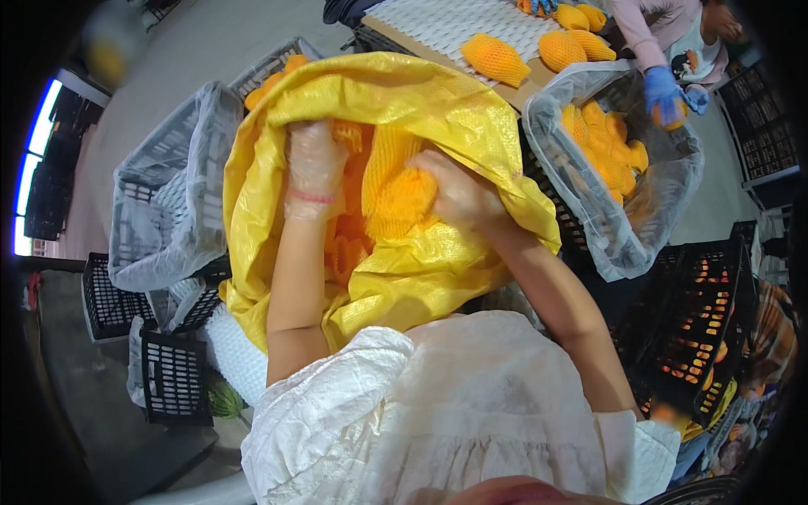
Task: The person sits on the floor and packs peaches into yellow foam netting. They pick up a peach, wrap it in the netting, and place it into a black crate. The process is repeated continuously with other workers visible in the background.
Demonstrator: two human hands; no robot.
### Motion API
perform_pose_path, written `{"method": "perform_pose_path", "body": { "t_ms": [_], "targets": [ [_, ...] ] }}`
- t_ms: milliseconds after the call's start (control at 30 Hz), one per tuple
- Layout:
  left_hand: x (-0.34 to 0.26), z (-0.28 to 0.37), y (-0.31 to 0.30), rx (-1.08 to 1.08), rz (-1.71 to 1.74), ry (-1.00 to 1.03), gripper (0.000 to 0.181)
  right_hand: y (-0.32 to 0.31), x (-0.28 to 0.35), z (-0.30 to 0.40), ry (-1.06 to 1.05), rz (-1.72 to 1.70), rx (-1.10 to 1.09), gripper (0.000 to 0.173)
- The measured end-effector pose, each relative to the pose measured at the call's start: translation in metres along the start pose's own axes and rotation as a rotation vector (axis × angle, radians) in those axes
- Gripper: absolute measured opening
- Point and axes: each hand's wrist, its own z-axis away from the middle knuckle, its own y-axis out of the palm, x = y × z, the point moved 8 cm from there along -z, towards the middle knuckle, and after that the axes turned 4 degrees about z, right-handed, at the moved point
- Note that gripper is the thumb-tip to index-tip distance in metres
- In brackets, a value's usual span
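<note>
A large yellow woven plastic sack (442, 95) stands open before me, with orange foam fruit nets (347, 249) inside it. My left hand (314, 167), in a thin clear glove with a pink band at the wrist, reaches under the sack's rim at the upper left; its fingertips are hidden, so its grip is unclear. My right hand (457, 186), at the sack's right inner side, grips a bunch of orange foam nets (404, 196). Foam-netted fruits (495, 60) lie beyond the sack on a table covered with white foam netting (435, 25).
Plastic-lined crates stand to the left (205, 183) and right (615, 233), the right one holding netted fruit. A co-worker's blue-gloved hand (663, 95) holds fruit above it. Black crates (694, 309) stand at the lower right; another black crate (177, 379) and a watermelon (224, 396) are lower left.
</note>
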Motion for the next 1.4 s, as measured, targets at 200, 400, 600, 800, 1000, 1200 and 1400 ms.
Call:
{"method": "perform_pose_path", "body": {
  "t_ms": [200, 400, 600, 800, 1000, 1200, 1400],
  "targets": [
    [-0.058, 0.009, -0.01, 0.21, 0.556, -0.045, 0.065, 0.034, -0.047, -0.045, 0.502, 0.325, 0.586, 0.03],
    [-0.022, 0.062, 0.068, 0.662, 0.136, -0.383, 0.062, -0.037, 0.013, -0.037, 0.202, 0.331, 0.459, 0.032],
    [-0.047, 0.067, 0.07, 0.616, 0.195, -0.19, 0.073, -0.159, 0.039, 0.052, 0.198, 0.521, -0.396, 0.037],
    [-0.104, 0.069, 0.095, 0.789, 0.012, 0.12, 0.055, -0.114, -0.043, 0.116, 0.791, -0.332, -0.338, 0.037],
    [-0.037, 0.025, 0.141, 0.928, 0.162, -0.201, 0.048, -0.156, 0.069, 0.056, -0.066, 0.07, -0.352, 0.043],
    [-0.083, 0.023, 0.147, 0.807, 0.264, -0.159, 0.042, -0.153, 0.017, 0.035, 0.515, -1.627, -0.387, 0.05],
    [-0.121, 0.032, 0.142, 0.717, 0.411, -0.23, 0.037, -0.197, 0.023, 0.012, 0.265, -0.971, -0.348, 0.048]
  ]
}}
